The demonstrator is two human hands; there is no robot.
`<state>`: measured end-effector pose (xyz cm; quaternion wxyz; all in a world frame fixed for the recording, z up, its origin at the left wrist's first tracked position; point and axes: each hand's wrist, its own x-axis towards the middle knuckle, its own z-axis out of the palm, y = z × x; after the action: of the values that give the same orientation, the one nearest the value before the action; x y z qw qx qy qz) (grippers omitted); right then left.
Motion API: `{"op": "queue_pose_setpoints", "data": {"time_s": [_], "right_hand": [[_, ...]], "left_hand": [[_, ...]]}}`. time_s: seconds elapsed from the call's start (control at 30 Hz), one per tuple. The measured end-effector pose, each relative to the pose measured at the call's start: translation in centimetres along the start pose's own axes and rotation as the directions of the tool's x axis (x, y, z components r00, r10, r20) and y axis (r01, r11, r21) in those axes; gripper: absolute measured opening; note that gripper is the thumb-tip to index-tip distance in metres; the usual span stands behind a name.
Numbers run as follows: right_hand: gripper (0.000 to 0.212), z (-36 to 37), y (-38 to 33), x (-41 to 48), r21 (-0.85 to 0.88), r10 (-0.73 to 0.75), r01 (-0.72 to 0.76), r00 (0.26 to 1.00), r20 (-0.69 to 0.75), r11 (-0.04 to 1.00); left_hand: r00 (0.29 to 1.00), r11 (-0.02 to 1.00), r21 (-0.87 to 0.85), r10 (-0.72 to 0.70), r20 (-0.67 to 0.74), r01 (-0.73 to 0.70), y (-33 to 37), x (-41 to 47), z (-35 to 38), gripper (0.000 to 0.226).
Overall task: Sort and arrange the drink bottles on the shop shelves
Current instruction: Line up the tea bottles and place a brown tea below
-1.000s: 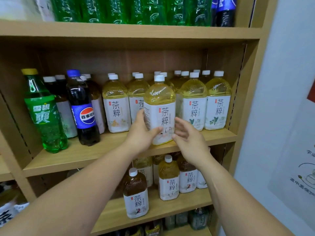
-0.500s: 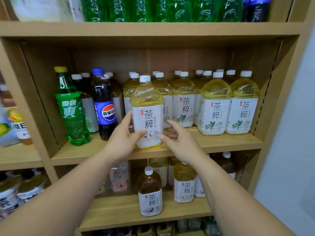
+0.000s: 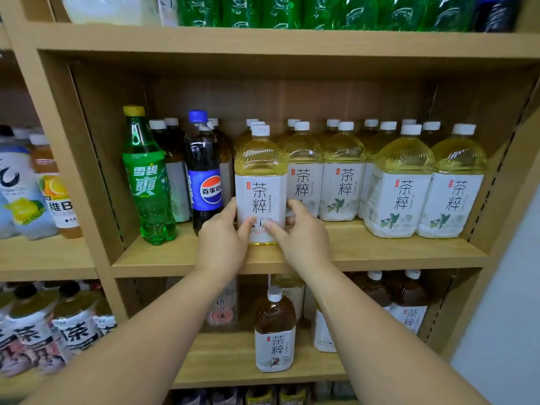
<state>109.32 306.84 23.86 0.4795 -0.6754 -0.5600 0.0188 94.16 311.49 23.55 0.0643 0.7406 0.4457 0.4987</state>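
The tea bottle (image 3: pixel 260 176) is upright on the middle shelf (image 3: pixel 365 252), forward of the other rows, with its base on the board. Both hands grasp its lower label. The left hand (image 3: pixel 222 241) wraps the left side, thumb across the front. The right hand (image 3: pixel 301 238) wraps the right side, thumb also on the front, and the two thumbs nearly meet.

Just left of the bottle stands a cola bottle (image 3: pixel 204 182), and beyond that a green soda bottle (image 3: pixel 146 182). To the right, rows of matching tea bottles (image 3: pixel 400 194) fill the shelf to its side wall. On the lower shelf (image 3: pixel 228 363) a darker tea bottle (image 3: pixel 274 331) stands alone near the front. Green bottles (image 3: pixel 292 10) line the top shelf.
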Motion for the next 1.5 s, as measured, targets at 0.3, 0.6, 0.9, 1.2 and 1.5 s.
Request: {"op": "queue_pose_setpoints", "data": {"time_s": [0.3,0.6,0.9,1.2,1.5], "right_hand": [[0.054,-1.0,0.0,-0.5,0.082,0.009,-0.017,0.994,0.106,0.996],[0.003,-1.6,8.0,-12.6,0.195,0.081,-0.036,0.971,-0.227,0.98],[0.065,4.3,11.2,-11.8,-0.031,0.29,-0.315,0.823,0.488,0.948],[0.066,5.7,12.3,-12.6,0.018,0.28,-0.327,0.836,0.471,0.945],[0.071,2.7,10.8,-15.2,0.192,0.2,-0.304,0.882,0.426,0.933]], "left_hand": [[0.996,0.996,-0.001,-0.085,-0.009,0.085,-0.3,0.4,0.9,0.034],[0.993,0.988,-0.15,0.015,-0.12,-0.033,-2.3,-12.0,-1.3,0.015],[0.745,0.932,0.029,-0.307,0.592,0.36,-8.6,-15.2,6.1,0.08],[0.677,0.891,-0.114,-0.245,0.694,0.44,-10.1,-14.8,9.0,0.089],[0.721,0.918,-0.213,-0.103,0.685,0.334,-7.3,-15.3,4.5,0.079]]}}
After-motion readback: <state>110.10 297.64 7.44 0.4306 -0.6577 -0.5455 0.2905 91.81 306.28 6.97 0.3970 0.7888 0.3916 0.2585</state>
